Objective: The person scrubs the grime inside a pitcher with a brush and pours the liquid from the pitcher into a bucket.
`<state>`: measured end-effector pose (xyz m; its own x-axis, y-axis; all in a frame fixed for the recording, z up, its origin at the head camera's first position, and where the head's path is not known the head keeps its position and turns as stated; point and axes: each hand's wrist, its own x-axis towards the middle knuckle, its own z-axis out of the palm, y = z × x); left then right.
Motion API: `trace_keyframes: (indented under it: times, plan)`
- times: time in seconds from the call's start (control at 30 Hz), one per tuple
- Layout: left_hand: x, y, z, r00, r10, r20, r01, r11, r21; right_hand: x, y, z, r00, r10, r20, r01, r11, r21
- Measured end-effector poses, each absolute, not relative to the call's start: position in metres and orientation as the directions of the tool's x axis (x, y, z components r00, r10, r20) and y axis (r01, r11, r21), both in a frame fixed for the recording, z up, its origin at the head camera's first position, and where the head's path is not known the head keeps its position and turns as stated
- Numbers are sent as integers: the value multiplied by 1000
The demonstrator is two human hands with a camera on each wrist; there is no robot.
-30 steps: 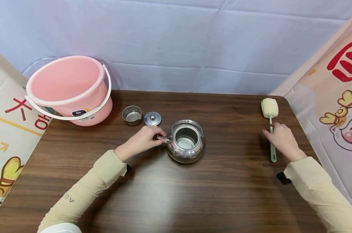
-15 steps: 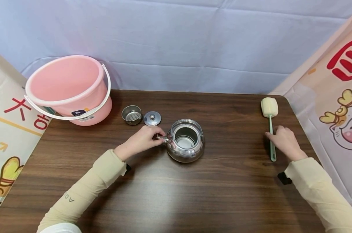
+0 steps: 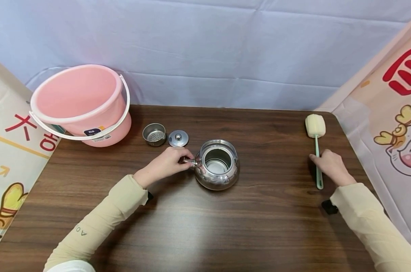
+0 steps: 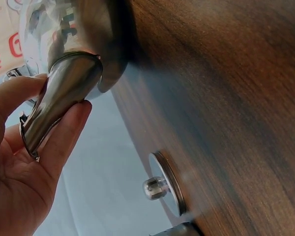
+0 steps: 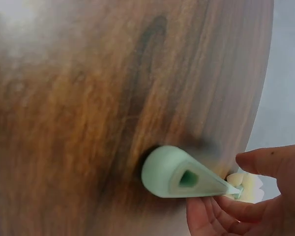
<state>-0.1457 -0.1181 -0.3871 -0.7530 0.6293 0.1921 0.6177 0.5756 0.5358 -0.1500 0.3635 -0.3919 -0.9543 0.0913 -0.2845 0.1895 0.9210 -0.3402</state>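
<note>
A shiny steel teapot [image 3: 219,177] stands lidless on the table, its looped handle raised at the back. My left hand [image 3: 169,161] pinches its spout [image 4: 64,86] between thumb and fingers. Behind that hand lie the round lid [image 3: 178,138] with a knob and a perforated steel strainer [image 3: 154,135]. At the right, a sponge bottle brush [image 3: 315,125] with a cream head and pale green handle [image 5: 160,172] lies on the table. My right hand [image 3: 331,166] is at the handle; in the right wrist view the fingers lie along one side and the thumb stands apart from it.
A pink bucket [image 3: 118,124] with a white bail handle stands at the table's back left corner. The dark wooden table [image 3: 205,234] ends at a pale cloth [image 3: 198,49] behind. Printed cloths flank the left and right sides.
My right hand has shifted slightly toward me along the brush handle, uncovering more of its upper part. The left hand and the teapot have not visibly moved.
</note>
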Motion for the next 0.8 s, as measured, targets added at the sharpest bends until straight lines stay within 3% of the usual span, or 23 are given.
trace_keyframes:
  times: [0.8]
  plan:
    - [-146, -118, -387, -758, 629, 172, 606, 582, 543, -156, 380, -392, -941, 133, -310, 240, 910, -338]
